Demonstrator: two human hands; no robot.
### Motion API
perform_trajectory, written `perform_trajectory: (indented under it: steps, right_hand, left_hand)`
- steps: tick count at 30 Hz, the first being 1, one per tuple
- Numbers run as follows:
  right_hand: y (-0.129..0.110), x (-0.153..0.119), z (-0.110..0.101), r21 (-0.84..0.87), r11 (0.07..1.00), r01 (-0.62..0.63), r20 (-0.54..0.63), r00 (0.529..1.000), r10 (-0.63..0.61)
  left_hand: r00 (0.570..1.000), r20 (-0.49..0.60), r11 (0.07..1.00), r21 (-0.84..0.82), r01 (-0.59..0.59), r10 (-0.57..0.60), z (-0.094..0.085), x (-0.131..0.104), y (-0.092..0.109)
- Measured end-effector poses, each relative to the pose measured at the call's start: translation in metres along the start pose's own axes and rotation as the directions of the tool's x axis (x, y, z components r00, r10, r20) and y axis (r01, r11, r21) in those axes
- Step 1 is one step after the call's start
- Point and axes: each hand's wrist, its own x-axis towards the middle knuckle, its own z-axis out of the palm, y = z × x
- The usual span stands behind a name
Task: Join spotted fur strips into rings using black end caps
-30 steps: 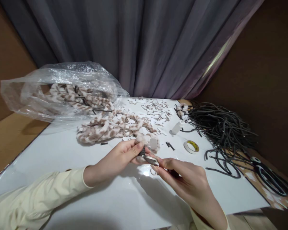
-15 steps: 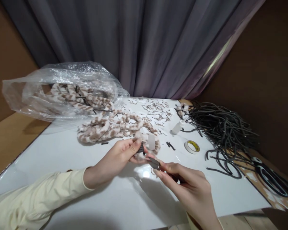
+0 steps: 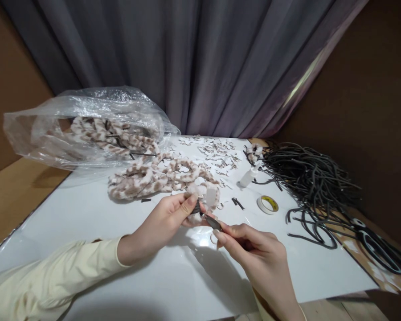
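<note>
My left hand (image 3: pixel 172 216) pinches a small black ribbed piece (image 3: pixel 196 208) near the middle of the white tabletop. Part of a fluffy spotted ring and a whitish tag (image 3: pixel 210 196) show just behind its fingers. My right hand (image 3: pixel 254 247) is closed on a dark pointed tool (image 3: pixel 213 223), whose tip reaches the black piece at my left fingertips. A small thin ring (image 3: pixel 214 239) shows by my right fingertips. Brown-and-white fluffy rings (image 3: pixel 133 180) lie in a heap behind and left of my left hand.
A clear plastic bag (image 3: pixel 43 133) with more fluffy rings stands back left. Small metal clasps (image 3: pixel 220 154) are scattered at the back. Rightward are a white bottle (image 3: pixel 249 176), a tape roll (image 3: pixel 267 205), tangled black cords (image 3: pixel 310 178) and scissors (image 3: pixel 376 249). Short black pieces (image 3: pixel 238 203) lie nearby.
The dark tool has turned in my right hand and appears narrower, its tip still at the black piece. My right hand has shifted slightly left. My left hand has barely moved.
</note>
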Motion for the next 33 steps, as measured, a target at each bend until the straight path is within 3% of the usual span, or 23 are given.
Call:
perform_trajectory:
  steps: [14,20,24,27,33]
  right_hand:
    - [-0.010,0.004,0.003,-0.135,0.978,0.161,0.064,0.986,-0.154]
    - [-0.015,0.005,0.001,-0.225,0.928,0.296,0.121,0.954,-0.275]
    - [-0.019,0.006,0.007,-0.315,0.876,0.367,0.099,0.930,-0.354]
    - [-0.019,0.007,0.013,-0.362,0.852,0.377,0.043,0.920,-0.389]
    - [-0.016,0.007,0.018,-0.296,0.912,0.284,-0.033,0.951,-0.307]
  left_hand:
    - [0.999,-0.031,1.000,0.005,-0.024,0.024,0.002,0.000,-0.004]
    - [0.997,-0.040,0.997,0.053,-0.063,0.065,0.001,-0.003,-0.007]
    - [0.994,-0.075,0.996,0.051,-0.079,0.083,0.001,-0.003,-0.009]
    - [0.994,-0.090,0.998,0.008,-0.063,0.063,0.000,0.000,-0.009]
    - [1.000,-0.027,0.999,-0.052,-0.013,0.011,-0.001,0.004,-0.007]
